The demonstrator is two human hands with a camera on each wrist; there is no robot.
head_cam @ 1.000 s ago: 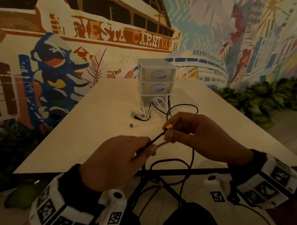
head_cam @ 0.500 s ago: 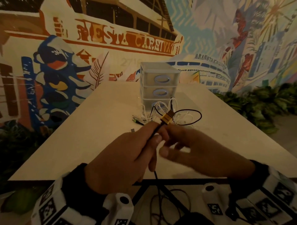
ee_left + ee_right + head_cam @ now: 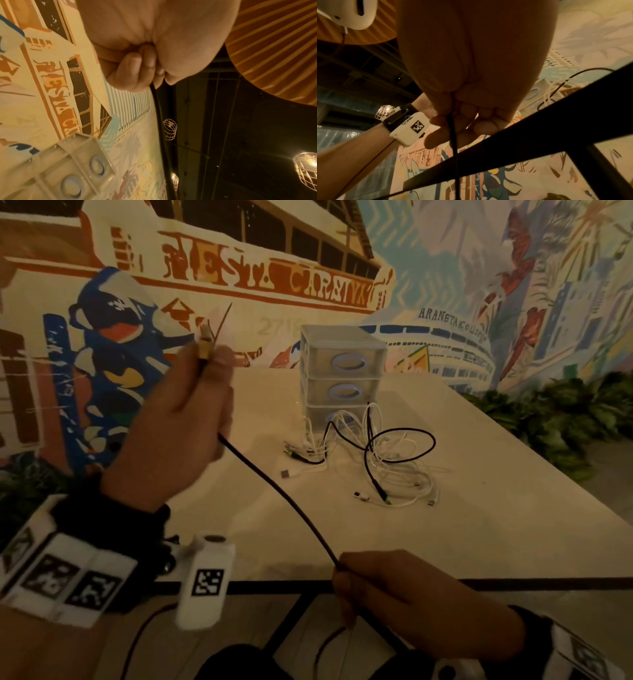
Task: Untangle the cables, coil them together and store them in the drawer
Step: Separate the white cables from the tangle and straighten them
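two fists on one thin black cable (image 3: 284,494), left hand (image 3: 181,419) gripping its gold plug end (image 3: 205,345), right hand (image 3: 411,594) pinching lower

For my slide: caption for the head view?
Hands stretch a black cable above the table.

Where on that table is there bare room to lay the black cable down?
The near-left tabletop, between the front edge and the cable pile, is bare. So is the right side beyond the pile. It is crowded in front of the drawer unit, where white and black cables lie tangled.
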